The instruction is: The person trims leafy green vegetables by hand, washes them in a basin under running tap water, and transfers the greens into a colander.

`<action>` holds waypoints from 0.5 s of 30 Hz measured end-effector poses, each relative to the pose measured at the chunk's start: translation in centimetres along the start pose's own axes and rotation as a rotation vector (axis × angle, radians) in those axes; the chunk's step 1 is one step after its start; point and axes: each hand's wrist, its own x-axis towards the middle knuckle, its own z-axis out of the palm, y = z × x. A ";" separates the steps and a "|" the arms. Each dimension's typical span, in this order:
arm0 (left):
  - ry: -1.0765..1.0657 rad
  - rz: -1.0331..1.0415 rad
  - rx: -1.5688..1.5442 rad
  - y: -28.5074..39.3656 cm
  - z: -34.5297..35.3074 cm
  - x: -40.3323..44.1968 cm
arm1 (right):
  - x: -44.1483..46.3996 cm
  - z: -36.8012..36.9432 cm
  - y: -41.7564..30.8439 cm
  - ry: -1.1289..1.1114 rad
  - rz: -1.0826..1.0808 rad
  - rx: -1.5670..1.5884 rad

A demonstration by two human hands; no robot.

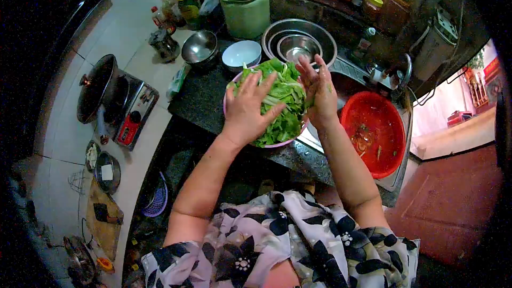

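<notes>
A heap of leafy greens [285, 93] fills a pink-rimmed basin [280, 144] on the dark counter. Across the left side of the heap lies my left hand [249, 108], palm down with its fingers spread over the leaves. My right hand [321, 96] stands at the heap's right edge, fingers stretched upward and looking wet, with small green bits on it. Whether the right palm presses on the leaves is hard to see. Just right of that hand, a red basin [392, 112] holds a little water and scraps of leaves in the sink.
Nested steel bowls [326, 29], a white bowl [241, 53] and a dark metal bowl [200, 47] stand behind the greens. A green container [245, 13] is at the back. At left are a wok [96, 91] and a portable stove [136, 109]. A faucet [408, 69] rises beyond the sink.
</notes>
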 end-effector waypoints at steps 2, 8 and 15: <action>0.187 0.067 -0.033 -0.4 -0.5 1.1 | -0.5 0.7 -1.1 0.006 0.038 0.188; 0.138 0.128 -0.460 2.9 -0.3 2.6 | -0.5 1.1 -2.4 -0.134 0.174 0.531; -0.008 0.088 -0.597 4.5 1.4 2.6 | -0.7 1.5 -2.6 -0.131 0.236 0.545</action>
